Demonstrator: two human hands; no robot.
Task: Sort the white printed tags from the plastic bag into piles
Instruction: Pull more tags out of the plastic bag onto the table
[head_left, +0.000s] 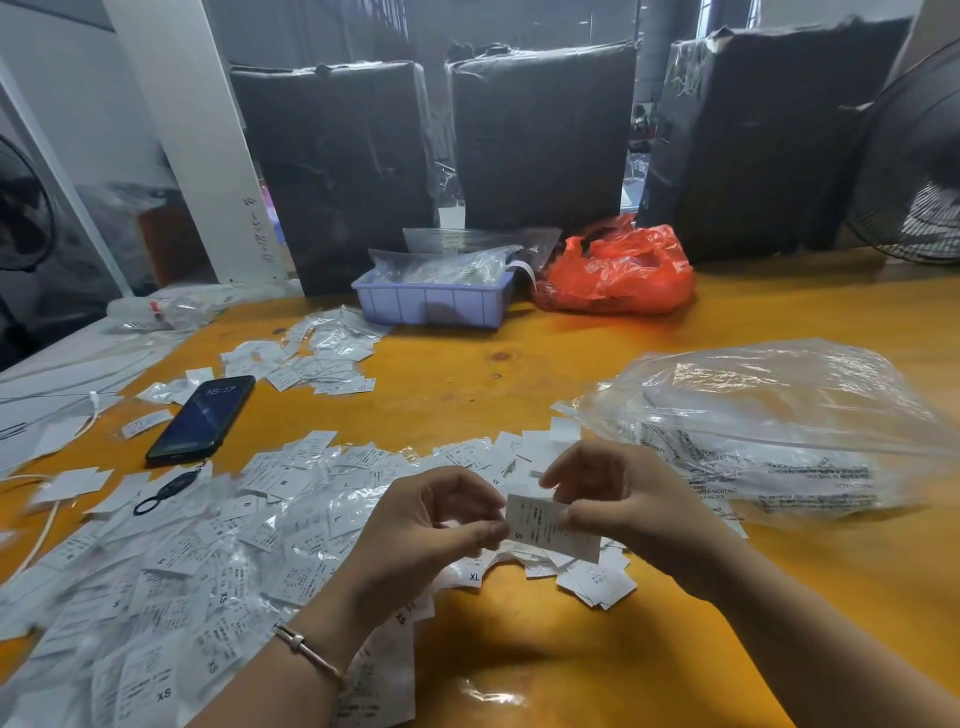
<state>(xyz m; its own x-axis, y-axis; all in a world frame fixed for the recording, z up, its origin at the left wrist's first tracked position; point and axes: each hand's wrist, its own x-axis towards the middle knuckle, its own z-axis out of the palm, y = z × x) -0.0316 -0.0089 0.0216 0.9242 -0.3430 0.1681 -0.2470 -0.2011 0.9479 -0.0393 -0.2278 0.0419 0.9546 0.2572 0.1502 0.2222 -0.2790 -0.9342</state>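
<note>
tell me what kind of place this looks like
Probably a garment packing or warehouse workroom: loose size tags spread over a wooden table, large black-wrapped bales stacked behind it, and a clear plastic bag of tags.

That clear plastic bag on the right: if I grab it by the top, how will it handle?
The clear bag is thin, crinkled film that sags on the table, so it will probably flop and collapse. It looks light, with only a few tags inside. The glossy film may be slippery, and tags could spill from its open end.
</note>
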